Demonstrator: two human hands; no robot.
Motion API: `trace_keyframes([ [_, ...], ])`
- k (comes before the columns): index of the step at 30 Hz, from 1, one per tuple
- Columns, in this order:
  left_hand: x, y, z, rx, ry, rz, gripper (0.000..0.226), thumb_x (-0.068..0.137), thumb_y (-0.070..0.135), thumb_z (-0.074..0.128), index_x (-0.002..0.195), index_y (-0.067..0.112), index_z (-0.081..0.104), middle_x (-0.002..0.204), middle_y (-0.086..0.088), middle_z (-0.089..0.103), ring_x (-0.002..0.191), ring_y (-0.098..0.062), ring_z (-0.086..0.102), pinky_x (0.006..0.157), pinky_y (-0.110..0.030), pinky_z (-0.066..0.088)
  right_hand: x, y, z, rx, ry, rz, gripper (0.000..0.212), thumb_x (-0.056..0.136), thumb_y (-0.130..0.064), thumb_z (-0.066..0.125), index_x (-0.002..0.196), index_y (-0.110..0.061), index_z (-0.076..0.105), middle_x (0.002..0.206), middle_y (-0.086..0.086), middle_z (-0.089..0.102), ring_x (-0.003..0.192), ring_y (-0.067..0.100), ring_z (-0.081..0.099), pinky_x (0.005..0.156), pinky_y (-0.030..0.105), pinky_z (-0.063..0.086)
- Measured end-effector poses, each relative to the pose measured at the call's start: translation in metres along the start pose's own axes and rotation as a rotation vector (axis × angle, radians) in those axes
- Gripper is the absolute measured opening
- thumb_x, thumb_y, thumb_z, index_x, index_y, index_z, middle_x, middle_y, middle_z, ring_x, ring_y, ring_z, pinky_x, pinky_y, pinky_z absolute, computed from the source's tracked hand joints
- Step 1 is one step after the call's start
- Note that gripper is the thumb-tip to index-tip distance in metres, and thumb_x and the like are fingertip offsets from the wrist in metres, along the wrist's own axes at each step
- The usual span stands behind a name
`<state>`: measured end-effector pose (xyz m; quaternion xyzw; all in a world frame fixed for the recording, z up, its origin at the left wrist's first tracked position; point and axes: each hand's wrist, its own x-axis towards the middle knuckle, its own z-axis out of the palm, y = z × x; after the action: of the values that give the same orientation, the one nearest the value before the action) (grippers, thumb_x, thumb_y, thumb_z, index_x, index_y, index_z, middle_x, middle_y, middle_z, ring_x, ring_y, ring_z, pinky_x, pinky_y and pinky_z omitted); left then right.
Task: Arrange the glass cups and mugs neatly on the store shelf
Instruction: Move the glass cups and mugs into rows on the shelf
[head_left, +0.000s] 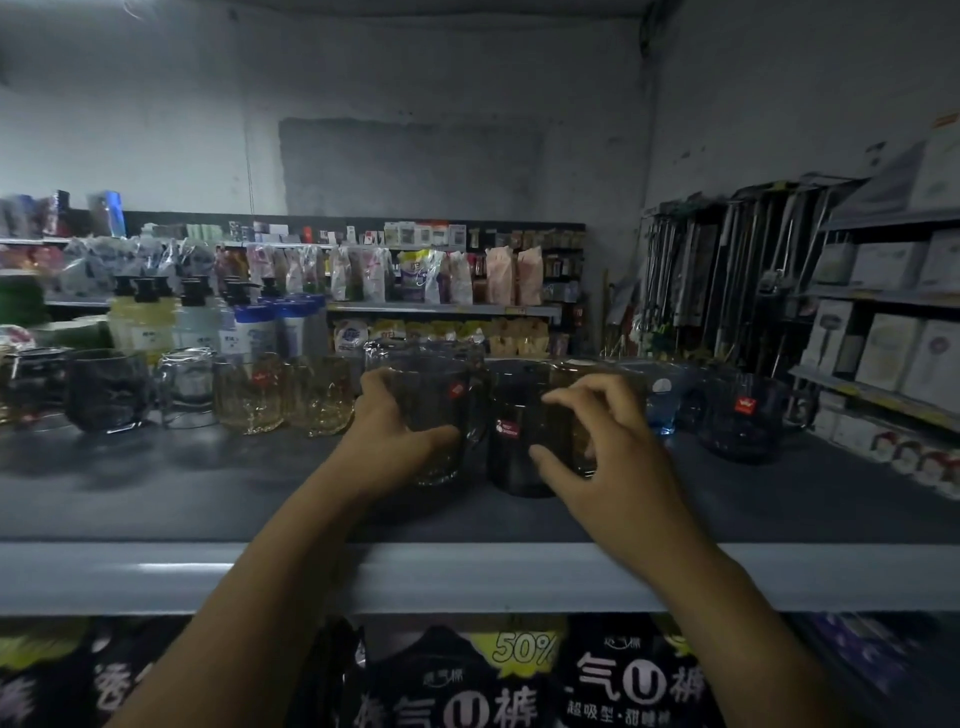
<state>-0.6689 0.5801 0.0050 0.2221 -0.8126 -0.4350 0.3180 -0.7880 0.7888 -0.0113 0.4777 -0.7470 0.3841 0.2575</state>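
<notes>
1. You look to be mid-row, straightening the middle glasses. Your left hand (395, 431) grips the smoky mug (431, 405) at 12 o'clock, thumb curled across its front and fingers wrapped round its far left side.
2. Your right hand (597, 452), at 1 o'clock, is curled round a brown-tinted glass (569, 436), thumb low and fingers over the top edge. How tight the pads sit, I cannot tell. A dark cup (511, 441) stands between the two hands, just beside both glasses.
3. Next, you probably need to line these up with the amber glasses (249, 395) at 10 o'clock. Move them slowly: glass against glass chips, and the three stand crowded.
4. The shelf (208, 493) is a dark, flat board with a pale front lip (467, 577). A black cup (106, 389) stands at 9 o'clock, with a blue glass (667, 400) and a dark mug (743, 415) at 2 o'clock.
5. The room is a dim shop. Soap bottles (145, 322) stand behind the row at 10 o'clock, boxed goods (883, 343) at 3 o'clock, printed packs (623, 680) at 6 o'clock.
</notes>
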Motion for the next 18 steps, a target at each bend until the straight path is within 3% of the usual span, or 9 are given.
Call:
trace_keyframes([
  [2, 0.002, -0.003, 0.001, -0.041, -0.042, 0.003, 0.098, 0.046, 0.047, 0.077, 0.127, 0.028, 0.025, 0.134, -0.011, 0.051, 0.117, -0.024, 0.06, 0.096, -0.037, 0.056, 0.003, -0.001, 0.0, 0.002, -0.003, -0.028, 0.037, 0.088, -0.041, 0.071, 0.121, -0.035, 0.056, 0.124, -0.014, 0.039, 0.097, 0.015, 0.053, 0.079, 0.035, 0.055],
  [4, 0.003, -0.006, 0.003, -0.058, -0.057, -0.001, 0.092, 0.06, 0.028, 0.086, 0.129, 0.029, 0.024, 0.132, -0.012, 0.054, 0.112, -0.022, 0.063, 0.082, -0.025, 0.058, 0.006, -0.002, 0.002, 0.014, -0.031, -0.027, 0.038, 0.087, -0.042, 0.073, 0.12, -0.034, 0.055, 0.123, -0.015, 0.036, 0.097, 0.011, 0.051, 0.081, 0.032, 0.055],
  [7, 0.003, -0.009, 0.005, -0.094, -0.037, 0.017, 0.08, 0.08, 0.003, 0.079, 0.133, 0.024, 0.023, 0.126, -0.01, 0.059, 0.103, -0.013, 0.064, 0.062, -0.011, 0.054, 0.013, -0.004, 0.004, 0.014, -0.077, -0.007, 0.045, 0.083, -0.054, 0.073, 0.116, -0.033, 0.05, 0.123, -0.014, 0.035, 0.105, 0.01, 0.05, 0.091, 0.037, 0.056],
  [12, 0.004, -0.01, 0.005, -0.112, -0.017, 0.032, 0.085, 0.079, 0.003, 0.081, 0.138, 0.023, 0.023, 0.129, -0.011, 0.059, 0.109, -0.021, 0.066, 0.076, -0.02, 0.054, 0.027, -0.007, 0.007, -0.018, -0.09, 0.015, 0.059, 0.073, -0.074, 0.069, 0.099, -0.027, 0.045, 0.109, -0.011, 0.036, 0.095, 0.008, 0.046, 0.082, 0.032, 0.051],
  [18, 0.005, -0.01, 0.006, -0.085, 0.005, 0.043, 0.087, 0.076, 0.001, 0.084, 0.138, 0.02, 0.025, 0.122, -0.007, 0.064, 0.102, -0.014, 0.067, 0.069, -0.015, 0.053, 0.032, -0.001, 0.012, 0.021, -0.084, 0.029, 0.052, 0.076, -0.064, 0.075, 0.097, -0.026, 0.046, 0.107, -0.011, 0.042, 0.095, 0.008, 0.049, 0.08, 0.029, 0.05],
])
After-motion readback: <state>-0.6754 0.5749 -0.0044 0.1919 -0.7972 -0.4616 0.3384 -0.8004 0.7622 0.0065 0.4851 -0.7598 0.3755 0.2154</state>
